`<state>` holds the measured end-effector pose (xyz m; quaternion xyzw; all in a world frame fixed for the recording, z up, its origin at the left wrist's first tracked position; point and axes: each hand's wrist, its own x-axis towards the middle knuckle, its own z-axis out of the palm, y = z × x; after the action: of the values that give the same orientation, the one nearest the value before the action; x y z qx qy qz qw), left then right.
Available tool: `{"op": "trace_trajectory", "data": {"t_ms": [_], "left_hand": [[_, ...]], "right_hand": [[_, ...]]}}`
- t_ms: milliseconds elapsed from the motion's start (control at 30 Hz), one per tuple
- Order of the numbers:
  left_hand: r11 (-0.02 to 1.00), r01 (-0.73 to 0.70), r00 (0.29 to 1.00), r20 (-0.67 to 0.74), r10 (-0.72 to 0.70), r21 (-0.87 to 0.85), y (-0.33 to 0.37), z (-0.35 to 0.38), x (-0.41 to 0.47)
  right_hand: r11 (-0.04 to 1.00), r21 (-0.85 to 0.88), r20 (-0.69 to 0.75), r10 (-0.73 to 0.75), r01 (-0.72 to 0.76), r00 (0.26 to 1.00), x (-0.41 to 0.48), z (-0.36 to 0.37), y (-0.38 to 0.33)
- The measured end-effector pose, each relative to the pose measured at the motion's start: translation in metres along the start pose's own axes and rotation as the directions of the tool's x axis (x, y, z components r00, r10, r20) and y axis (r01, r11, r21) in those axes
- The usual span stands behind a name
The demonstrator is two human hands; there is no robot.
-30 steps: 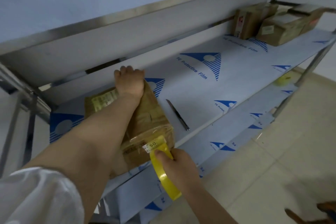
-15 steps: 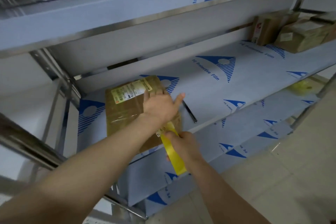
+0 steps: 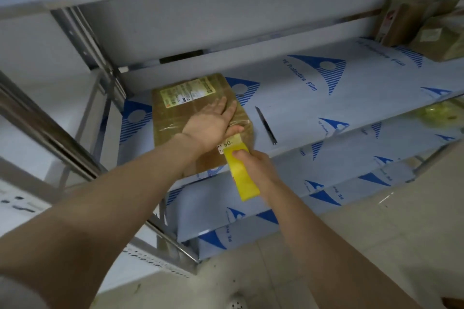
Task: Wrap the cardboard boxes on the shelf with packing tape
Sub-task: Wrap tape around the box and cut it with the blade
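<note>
A brown cardboard box with a yellow-green label lies flat at the left of the middle shelf. Glossy tape covers its near end. My left hand lies flat on the box top, fingers straight, pressing the tape down. At the box's front edge my right hand grips a yellow roll of packing tape. The strip runs from the roll up onto the box under my left thumb.
A slim knife lies on the shelf just right of the box. Several more cardboard boxes stand at the shelf's far right end. A second yellow tape roll sits on the lower shelf. Steel uprights frame the left side.
My left hand slid back from the box's far end and now lies flat on its near half. The right hand kept hold of the tape roll at the front edge. The camera shifted left.
</note>
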<state>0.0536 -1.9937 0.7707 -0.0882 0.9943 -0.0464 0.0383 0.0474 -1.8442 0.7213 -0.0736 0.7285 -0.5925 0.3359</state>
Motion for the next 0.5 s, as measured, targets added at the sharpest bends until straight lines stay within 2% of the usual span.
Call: {"op": "trace_trajectory", "data": {"t_ms": [133,200,267,333,367,400,433,500], "left_hand": [[0.997,-0.05,0.994,0.094,0.056,-0.061,-0.009,0.001,0.0],[0.996,-0.07,0.994,0.082,0.074,-0.047,-0.011,-0.001,0.004],[0.997,-0.078,0.996,0.037,0.078,-0.011,-0.01,0.001,0.008],[0.996,-0.089,0.996,0.022,0.089,0.006,-0.009,0.001,0.011],[0.996,-0.093,0.995,0.026,0.093,0.001,-0.01,0.0,0.011],[0.995,-0.097,0.995,0.037,0.098,-0.009,-0.012,-0.001,0.011],[0.995,-0.101,0.993,0.053,0.102,-0.028,-0.014,-0.002,0.011],[0.992,-0.107,0.991,0.077,0.112,-0.06,-0.015,-0.003,0.011]], "right_hand": [[0.999,-0.037,0.025,0.03,-0.029,0.999,-0.002,-0.003,-0.001],[0.998,-0.043,0.049,0.047,-0.045,0.998,0.0,-0.002,-0.003],[0.999,-0.051,-0.065,0.005,-0.008,0.998,0.003,-0.006,-0.008],[0.991,-0.043,-0.291,-0.132,0.125,0.948,0.014,-0.019,-0.011],[0.978,-0.102,-0.365,-0.209,0.184,0.907,0.022,-0.028,-0.011],[0.95,-0.233,-0.393,-0.286,0.207,0.874,0.032,-0.038,-0.013],[0.895,-0.397,-0.373,-0.361,0.204,0.855,0.044,-0.046,-0.013],[0.721,-0.67,-0.227,-0.423,0.175,0.877,0.069,-0.056,-0.013]]}}
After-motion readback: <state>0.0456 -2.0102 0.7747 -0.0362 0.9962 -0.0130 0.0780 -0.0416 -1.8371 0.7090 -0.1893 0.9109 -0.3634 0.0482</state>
